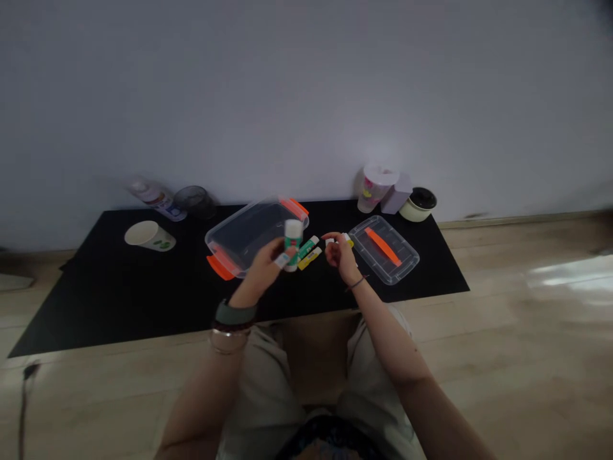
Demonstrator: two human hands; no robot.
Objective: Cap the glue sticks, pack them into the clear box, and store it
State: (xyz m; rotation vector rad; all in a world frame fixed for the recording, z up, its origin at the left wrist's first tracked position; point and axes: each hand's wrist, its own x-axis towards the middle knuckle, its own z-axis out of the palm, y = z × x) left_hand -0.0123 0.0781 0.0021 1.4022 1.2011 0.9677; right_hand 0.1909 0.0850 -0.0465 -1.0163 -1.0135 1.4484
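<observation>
My left hand (267,263) is closed around a large green glue stick (293,231) with a white cap, held upright. Just right of it, a smaller green glue stick (308,246) and a yellow glue stick (310,259) lie on the black table. My right hand (341,254) is curled around a yellow and white glue stick (348,239), mostly covered by the fingers. Behind the left hand stands a clear plastic box (249,233) with orange latches, its top uncovered. Its clear lid (405,268) with an orange handle lies beside my right hand.
On the black table (119,294), a paper cup (149,236) lies tipped at the left, near a bottle (156,199) and a dark glass bowl (195,202). A clear cup (374,188), a pale box (397,193) and a cream pot (417,206) stand at the back right, near the wall.
</observation>
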